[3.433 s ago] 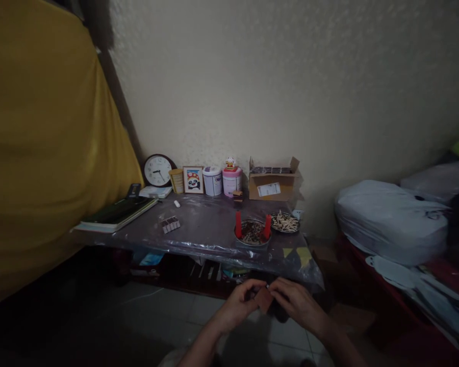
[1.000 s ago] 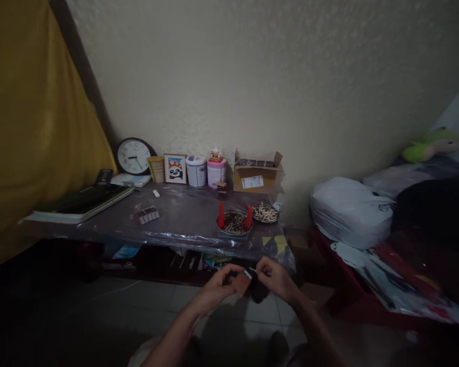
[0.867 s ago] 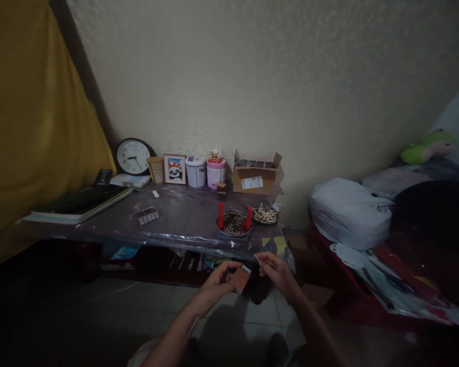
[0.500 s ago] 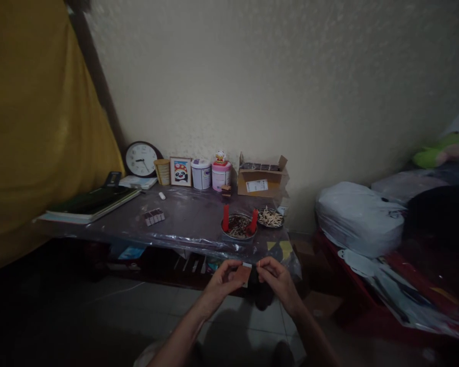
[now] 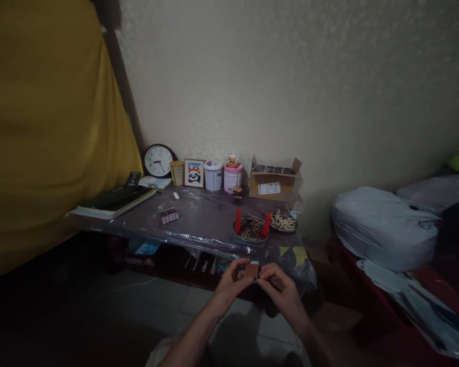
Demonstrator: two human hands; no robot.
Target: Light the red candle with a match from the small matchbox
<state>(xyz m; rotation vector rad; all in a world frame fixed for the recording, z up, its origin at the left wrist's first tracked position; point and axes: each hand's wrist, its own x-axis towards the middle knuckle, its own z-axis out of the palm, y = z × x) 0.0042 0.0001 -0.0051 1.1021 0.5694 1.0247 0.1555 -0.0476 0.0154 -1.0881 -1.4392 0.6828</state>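
Note:
My left hand (image 5: pixel 232 286) is closed on a small brown matchbox (image 5: pixel 251 270), held up in front of the low table's edge. My right hand (image 5: pixel 282 289) is pinched against the right end of the same box; whether it holds a match I cannot make out. Just beyond on the table (image 5: pixel 206 224) stands a metal dish (image 5: pixel 251 230) with two red candles (image 5: pixel 237 220) in it. A second dish of loose matchsticks (image 5: pixel 283 221) sits to its right. A row of small matchboxes (image 5: pixel 169 215) lies at mid-table.
Along the wall stand a clock (image 5: pixel 157 160), a framed panda picture (image 5: pixel 194 173), two tins (image 5: pixel 213 175) and an open cardboard box (image 5: pixel 274 179). Books (image 5: pixel 117 200) lie at the table's left. A yellow curtain (image 5: pixel 42 132) hangs left; bagged bundles (image 5: pixel 384 227) fill the right.
My right hand drew a match out of the box, held it apart, then came back against the box. My head turned left and the view shifted.

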